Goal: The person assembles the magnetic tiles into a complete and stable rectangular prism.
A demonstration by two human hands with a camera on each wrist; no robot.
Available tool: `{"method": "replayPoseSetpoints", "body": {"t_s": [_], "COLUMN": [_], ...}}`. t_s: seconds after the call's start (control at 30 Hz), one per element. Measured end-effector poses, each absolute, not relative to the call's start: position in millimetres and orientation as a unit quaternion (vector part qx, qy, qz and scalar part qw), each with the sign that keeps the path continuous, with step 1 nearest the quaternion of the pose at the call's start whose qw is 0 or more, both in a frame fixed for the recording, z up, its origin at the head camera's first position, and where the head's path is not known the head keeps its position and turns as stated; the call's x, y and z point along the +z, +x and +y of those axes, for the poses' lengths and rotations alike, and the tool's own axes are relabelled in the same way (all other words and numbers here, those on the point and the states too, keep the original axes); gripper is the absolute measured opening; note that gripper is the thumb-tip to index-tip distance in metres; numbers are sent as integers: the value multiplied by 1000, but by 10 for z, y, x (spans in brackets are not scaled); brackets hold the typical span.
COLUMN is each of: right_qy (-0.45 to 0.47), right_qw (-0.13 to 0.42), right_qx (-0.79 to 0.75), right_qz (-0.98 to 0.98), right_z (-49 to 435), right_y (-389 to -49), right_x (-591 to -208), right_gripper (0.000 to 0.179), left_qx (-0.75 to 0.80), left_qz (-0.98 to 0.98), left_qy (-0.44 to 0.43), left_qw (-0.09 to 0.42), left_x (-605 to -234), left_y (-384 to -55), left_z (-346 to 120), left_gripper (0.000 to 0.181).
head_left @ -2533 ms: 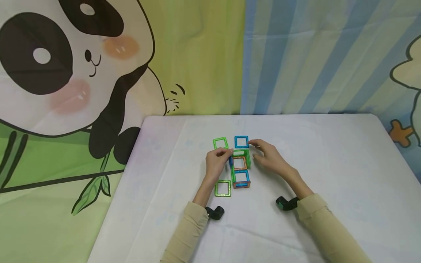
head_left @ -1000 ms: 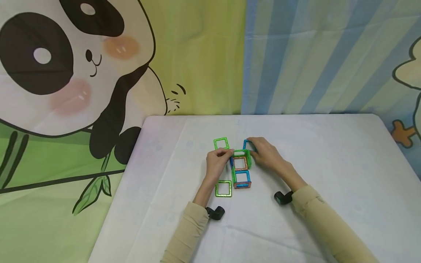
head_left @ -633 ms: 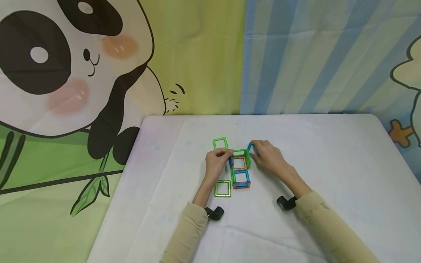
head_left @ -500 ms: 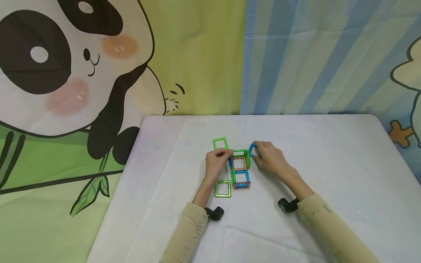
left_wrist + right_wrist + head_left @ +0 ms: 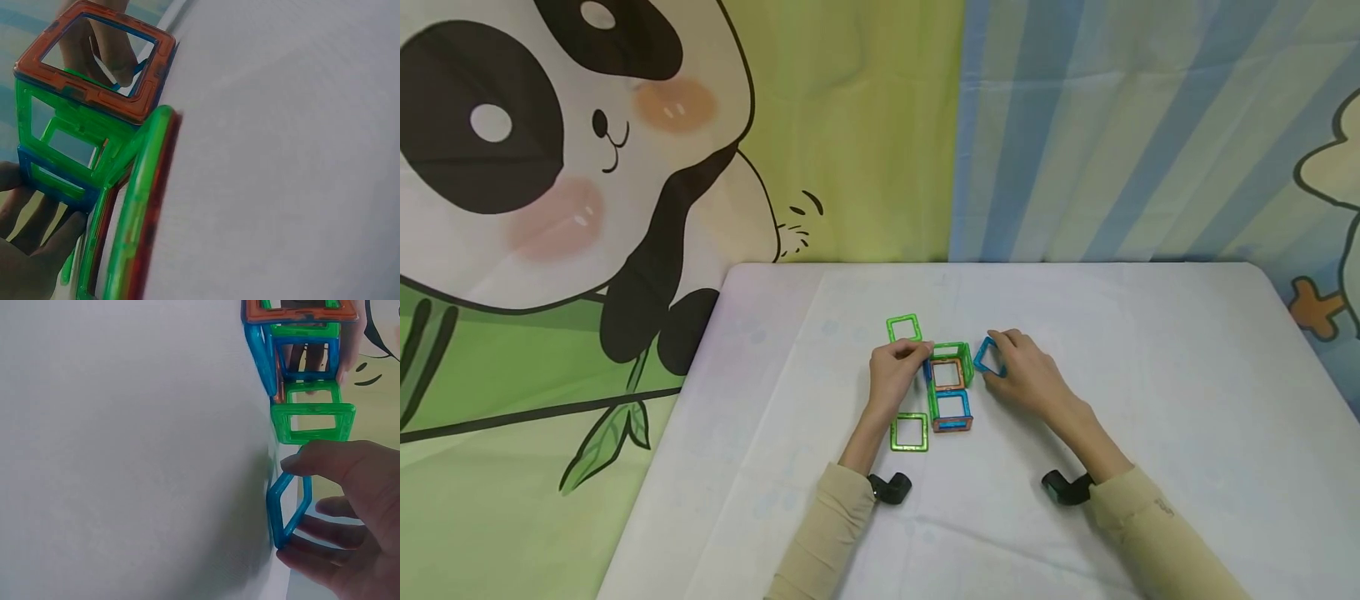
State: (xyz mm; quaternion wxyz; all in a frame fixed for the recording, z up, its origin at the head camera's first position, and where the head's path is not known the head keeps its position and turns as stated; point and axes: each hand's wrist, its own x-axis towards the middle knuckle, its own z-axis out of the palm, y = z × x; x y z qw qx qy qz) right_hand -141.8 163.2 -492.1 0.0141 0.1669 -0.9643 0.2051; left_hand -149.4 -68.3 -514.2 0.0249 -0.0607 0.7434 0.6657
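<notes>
A small structure of square-framed magnetic tiles (image 5: 946, 373) in green, orange and blue stands on the table. My left hand (image 5: 895, 379) holds its left side, with fingers and thumb at a blue tile (image 5: 56, 187) in the left wrist view. My right hand (image 5: 1030, 373) pinches a loose blue magnetic tile (image 5: 982, 357) just right of the structure. In the right wrist view that blue tile (image 5: 275, 512) is tilted between thumb and fingers, close to an upright green tile (image 5: 312, 407). Part of it is hidden by the fingers in the head view.
Two loose green tiles lie left of the structure, one at the back (image 5: 903, 318) and one in front (image 5: 909, 448). The white tabletop (image 5: 1150, 367) reaches to a printed cloth backdrop (image 5: 865, 125). A black wrist camera (image 5: 891, 487) sits by each sleeve.
The blue tile lay flat behind the structure; my right hand took hold of it and drew it right and nearer, turning it. My left hand has stayed on the structure.
</notes>
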Motion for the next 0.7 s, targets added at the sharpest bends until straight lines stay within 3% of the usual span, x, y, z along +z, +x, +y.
{"method": "replayPoseSetpoints", "body": {"t_s": [0.7], "right_qy": [168], "right_qw": [34], "right_qx": [282], "right_qz": [-944], "right_z": [1650], "right_y": [-1147], "right_x": [-4911], "right_gripper": [62], "left_qx": [667], "left_qz": [742], "left_qy": [-61], "left_qw": [23], "left_x": [-5147], "left_y": [-1493], "left_z": [-677], "left_gripper": [22]}}
